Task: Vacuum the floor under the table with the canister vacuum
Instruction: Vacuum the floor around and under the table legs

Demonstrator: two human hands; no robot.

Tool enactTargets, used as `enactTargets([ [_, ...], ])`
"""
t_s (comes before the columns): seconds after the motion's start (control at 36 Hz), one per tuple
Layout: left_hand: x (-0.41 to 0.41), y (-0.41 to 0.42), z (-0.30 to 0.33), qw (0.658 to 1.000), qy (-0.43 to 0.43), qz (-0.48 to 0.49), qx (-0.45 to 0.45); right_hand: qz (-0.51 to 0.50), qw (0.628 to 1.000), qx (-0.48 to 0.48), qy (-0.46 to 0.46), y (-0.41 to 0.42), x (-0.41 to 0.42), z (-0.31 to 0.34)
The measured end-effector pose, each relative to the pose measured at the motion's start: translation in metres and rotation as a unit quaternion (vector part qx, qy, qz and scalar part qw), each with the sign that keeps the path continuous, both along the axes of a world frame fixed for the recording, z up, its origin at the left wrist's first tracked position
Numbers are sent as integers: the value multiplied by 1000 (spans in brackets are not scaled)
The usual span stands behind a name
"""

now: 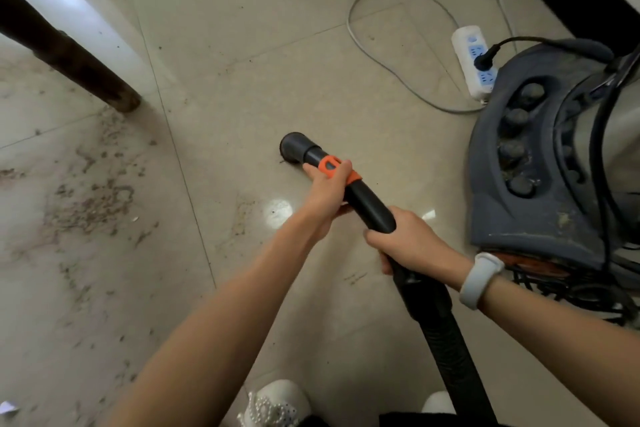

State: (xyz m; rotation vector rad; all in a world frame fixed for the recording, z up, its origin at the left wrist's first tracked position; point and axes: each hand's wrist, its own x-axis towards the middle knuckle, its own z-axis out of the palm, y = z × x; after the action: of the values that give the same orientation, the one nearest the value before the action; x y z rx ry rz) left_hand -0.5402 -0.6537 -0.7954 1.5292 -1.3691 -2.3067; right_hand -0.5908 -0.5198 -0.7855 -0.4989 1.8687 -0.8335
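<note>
I have both my left hand (pixel 327 189) and right hand (pixel 408 241) gripping the wand (pixel 367 199), its nozzle (pixel 292 147) right of the table leg (pixel 69 52), dirt (pixel 90 208) beside that leg still unvacuumed.

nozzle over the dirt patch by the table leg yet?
No: the nozzle sits on fairly clean tile mid-floor, apart from the dirt patch spread left of it near the table leg.
</note>
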Motion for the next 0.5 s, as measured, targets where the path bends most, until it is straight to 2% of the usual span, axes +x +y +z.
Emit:
enactTargets([
  [0.11, 11, 25, 3, 1000, -18, -22, -5, 31, 998, 24, -48, 23, -4, 8],
  [0.19, 24, 63, -3, 998, -17, -55, -1, 55, 996, 59, -39, 64, 1, 7],
  [0.33, 23, 112, -15, 993, -6, -110, 38, -15, 995, 85, -48, 118, 18, 3],
  [0.5, -15, 84, -23, 996, -8, -85, 16, -59, 997, 44, -15, 94, 1, -5],
])
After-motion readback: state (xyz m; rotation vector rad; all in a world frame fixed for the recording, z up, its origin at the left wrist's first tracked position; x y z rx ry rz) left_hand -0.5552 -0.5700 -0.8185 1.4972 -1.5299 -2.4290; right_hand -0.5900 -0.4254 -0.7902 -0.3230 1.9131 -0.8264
